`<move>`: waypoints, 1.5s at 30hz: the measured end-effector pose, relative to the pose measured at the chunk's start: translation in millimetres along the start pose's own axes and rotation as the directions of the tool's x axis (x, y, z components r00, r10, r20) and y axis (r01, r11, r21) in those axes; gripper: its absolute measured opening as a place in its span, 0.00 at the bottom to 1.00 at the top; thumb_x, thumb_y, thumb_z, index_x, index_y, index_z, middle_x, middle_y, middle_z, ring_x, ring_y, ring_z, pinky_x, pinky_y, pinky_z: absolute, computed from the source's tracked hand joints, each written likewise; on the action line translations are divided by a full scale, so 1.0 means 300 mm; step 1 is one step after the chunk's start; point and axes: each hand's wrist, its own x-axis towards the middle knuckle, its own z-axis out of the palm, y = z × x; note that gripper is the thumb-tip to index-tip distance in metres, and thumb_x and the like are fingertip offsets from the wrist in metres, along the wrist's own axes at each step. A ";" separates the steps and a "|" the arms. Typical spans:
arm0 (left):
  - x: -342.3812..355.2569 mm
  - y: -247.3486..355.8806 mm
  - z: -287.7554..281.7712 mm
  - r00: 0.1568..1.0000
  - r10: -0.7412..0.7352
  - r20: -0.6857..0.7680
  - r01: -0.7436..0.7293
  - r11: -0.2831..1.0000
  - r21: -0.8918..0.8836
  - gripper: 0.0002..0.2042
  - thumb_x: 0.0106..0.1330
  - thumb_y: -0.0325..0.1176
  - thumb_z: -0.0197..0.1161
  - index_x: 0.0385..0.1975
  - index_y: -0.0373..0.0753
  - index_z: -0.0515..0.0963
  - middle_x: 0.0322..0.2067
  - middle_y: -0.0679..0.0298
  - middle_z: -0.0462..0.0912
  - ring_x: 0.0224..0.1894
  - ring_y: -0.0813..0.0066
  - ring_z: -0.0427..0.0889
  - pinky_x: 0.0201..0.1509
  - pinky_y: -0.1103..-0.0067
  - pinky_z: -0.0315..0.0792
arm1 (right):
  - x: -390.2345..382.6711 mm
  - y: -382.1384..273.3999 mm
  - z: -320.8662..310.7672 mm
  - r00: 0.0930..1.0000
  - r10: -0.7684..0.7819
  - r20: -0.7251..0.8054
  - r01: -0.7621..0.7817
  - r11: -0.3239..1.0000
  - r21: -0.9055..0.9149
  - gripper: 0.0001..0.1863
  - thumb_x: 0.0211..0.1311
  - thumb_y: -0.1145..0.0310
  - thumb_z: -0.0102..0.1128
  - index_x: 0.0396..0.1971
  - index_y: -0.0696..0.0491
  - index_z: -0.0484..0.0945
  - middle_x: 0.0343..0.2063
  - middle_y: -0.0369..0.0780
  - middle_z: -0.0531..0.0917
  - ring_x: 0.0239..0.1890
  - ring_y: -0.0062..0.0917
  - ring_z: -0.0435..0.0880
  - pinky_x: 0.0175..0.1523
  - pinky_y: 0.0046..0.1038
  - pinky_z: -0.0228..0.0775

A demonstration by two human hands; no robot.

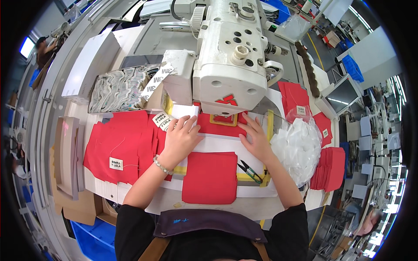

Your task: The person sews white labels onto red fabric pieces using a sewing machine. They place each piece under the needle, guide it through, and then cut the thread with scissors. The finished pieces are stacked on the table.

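My left hand (182, 135), fingers apart and slightly curved, rests by the left end of a red fabric piece (215, 129) under the white sewing machine (230, 78). My right hand (254, 137) has its fingers spread on that piece's right end, beside a yellow rectangular clamp frame (223, 122). A separate red fabric square (209, 178) lies nearer me, with dark thread snips (249, 171) to its right. Small white labels (161, 120) sit just left of my left hand, beside a large pile of red pieces (113, 141).
White strips (296, 156) are heaped at right among red stacks (326, 169). A long white box (90, 65), a container of crumpled material (115, 89) and an open box (69, 156) stand at left. A blue bin (87, 243) is below. Other people (43, 52) are in the background.
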 end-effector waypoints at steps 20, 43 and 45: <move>-0.024 -0.013 0.012 0.991 -0.096 0.097 0.099 0.995 -0.032 0.18 0.58 0.44 0.69 0.47 0.46 0.81 0.59 0.64 0.73 0.62 0.65 0.68 0.61 0.63 0.57 | -0.003 -0.003 0.015 0.999 0.025 0.031 -0.025 0.999 0.024 0.19 0.58 0.77 0.57 0.51 0.57 0.78 0.65 0.47 0.68 0.67 0.41 0.67 0.75 0.46 0.47; -0.037 0.009 0.006 0.997 -0.063 0.053 0.064 0.998 -0.001 0.13 0.59 0.39 0.68 0.44 0.47 0.81 0.52 0.67 0.76 0.58 0.66 0.71 0.58 0.63 0.59 | -0.053 -0.006 -0.029 0.997 -0.029 -0.075 0.004 0.952 -0.306 0.18 0.52 0.76 0.60 0.45 0.48 0.82 0.55 0.34 0.80 0.55 0.29 0.76 0.58 0.37 0.53; -0.040 0.007 0.007 0.996 -0.066 0.054 0.066 0.998 -0.002 0.14 0.59 0.39 0.68 0.44 0.47 0.81 0.52 0.66 0.77 0.58 0.67 0.72 0.58 0.64 0.59 | -0.056 -0.029 -0.030 0.997 -0.055 -0.055 0.032 0.937 -0.347 0.17 0.52 0.76 0.61 0.44 0.48 0.82 0.53 0.32 0.81 0.54 0.27 0.76 0.55 0.36 0.53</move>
